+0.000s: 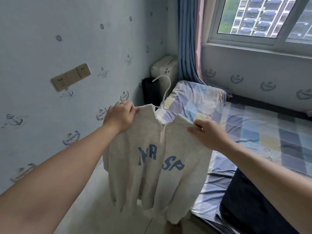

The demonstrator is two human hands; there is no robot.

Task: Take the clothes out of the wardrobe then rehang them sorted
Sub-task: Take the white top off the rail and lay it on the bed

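Observation:
A pale grey zip-up sweatshirt (152, 169) with blue letters hangs in the air in front of me on a white hanger (164, 92), whose hook sticks up above the collar. My left hand (120, 115) pinches the left shoulder of the sweatshirt by the collar. My right hand (209, 134) grips the right shoulder. The zip is closed up the middle, and the sleeves dangle above the floor. The wardrobe is out of view.
A bed (270, 132) with a blue checked sheet and a pillow (197, 98) fills the right side, with a dark garment (253, 205) lying on its near corner. Left is a wall with sockets (70, 76). A black cylinder (149, 92) and white case (164, 66) stand in the corner.

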